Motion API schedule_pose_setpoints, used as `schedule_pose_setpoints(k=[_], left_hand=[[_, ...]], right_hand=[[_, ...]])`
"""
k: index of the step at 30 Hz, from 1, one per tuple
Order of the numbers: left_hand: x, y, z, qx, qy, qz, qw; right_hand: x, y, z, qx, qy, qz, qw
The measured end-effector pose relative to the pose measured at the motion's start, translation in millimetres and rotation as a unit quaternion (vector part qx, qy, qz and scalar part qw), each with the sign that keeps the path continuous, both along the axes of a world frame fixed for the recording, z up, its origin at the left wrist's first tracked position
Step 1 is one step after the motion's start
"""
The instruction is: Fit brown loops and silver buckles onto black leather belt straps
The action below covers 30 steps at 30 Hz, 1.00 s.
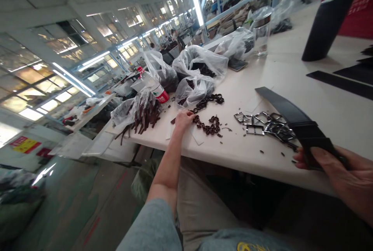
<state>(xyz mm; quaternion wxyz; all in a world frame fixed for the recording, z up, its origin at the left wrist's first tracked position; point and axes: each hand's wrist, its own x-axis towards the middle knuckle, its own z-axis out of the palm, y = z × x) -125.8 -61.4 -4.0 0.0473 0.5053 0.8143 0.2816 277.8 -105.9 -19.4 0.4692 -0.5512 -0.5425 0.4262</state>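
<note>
My left hand (184,121) reaches to the table, fingers drawn together at a pile of small dark-brown belt loops (212,126). Whatever is between its fingertips is too small to make out. A dark leather belt (297,115) is gripped in my right hand (335,165), its flat end pointing up and to the left and a fold or band across it near the thumb. Just left of that belt lies a heap of silvery metal buckles (268,124). Black loops (208,101) are strewn just beyond my left hand.
Brown leather strips (145,115) spill from a plastic bag on the left, near a red-labelled bottle (157,89). Clear bags (201,62) and a glass jar (261,35) stand behind. Right are black straps (340,82), an upright dark piece (329,25) and a red basket (354,10).
</note>
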Motion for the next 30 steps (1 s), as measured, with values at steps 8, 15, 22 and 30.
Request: schedule_pose_setpoints(k=[8, 15, 22, 30], left_hand=[[2, 25, -5.1, -0.041, 0.049, 0.018, 0.998], [9, 43, 2.5, -0.018, -0.011, 0.04, 0.999], [52, 19, 18.4, 0.09, -0.211, -0.031, 0.973], [173, -55, 0.0, 0.118, -0.633, -0.115, 0.756]], right_hand=[[3, 9, -0.9, -0.026, -0.01, 0.022, 0.999], [5, 14, -0.7, -0.019, 0.005, 0.038, 0.999], [4, 12, -3.6, 0.002, 0.024, 0.056, 0.998], [-18, -6, -1.4, 0.02, 0.061, 0.138, 0.988]])
